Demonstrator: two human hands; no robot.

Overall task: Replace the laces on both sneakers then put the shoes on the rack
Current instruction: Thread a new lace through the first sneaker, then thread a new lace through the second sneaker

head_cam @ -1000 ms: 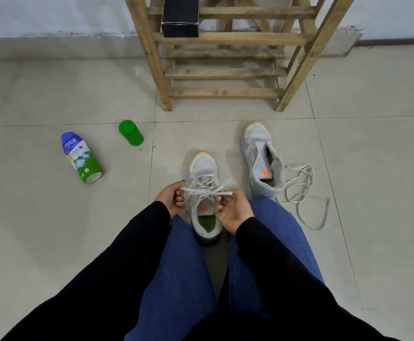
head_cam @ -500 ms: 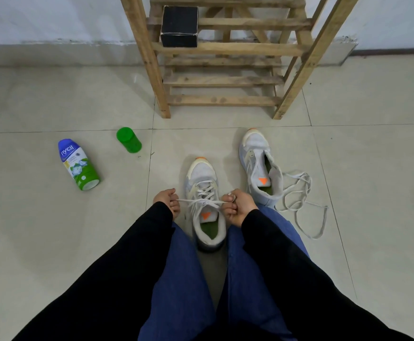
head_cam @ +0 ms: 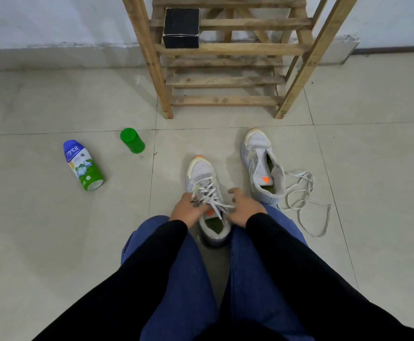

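A white-grey sneaker (head_cam: 201, 172) with an orange toe tip stands on the floor between my knees, its white lace (head_cam: 209, 190) crossed through the eyelets. My left hand (head_cam: 185, 210) pinches the lace at the tongue on the shoe's left side. My right hand (head_cam: 245, 209) rests against the shoe's right side with the thumb lifted. A lace end runs to its fingers, and the grip is hidden. The second sneaker (head_cam: 258, 153) stands to the right with no lace in it. A loose white lace (head_cam: 304, 193) lies tangled beside it. The wooden rack (head_cam: 225, 49) stands ahead by the wall.
A black box (head_cam: 181, 27) sits on a rack shelf. A blue-green bottle (head_cam: 84, 164) lies on the tiled floor at the left, with a green cap (head_cam: 132, 140) near it. My legs in blue jeans fill the lower part of the view.
Both hands have moved inward from pulling the lace ends sideways and now sit close against the laced sneaker. The view has tilted slightly.
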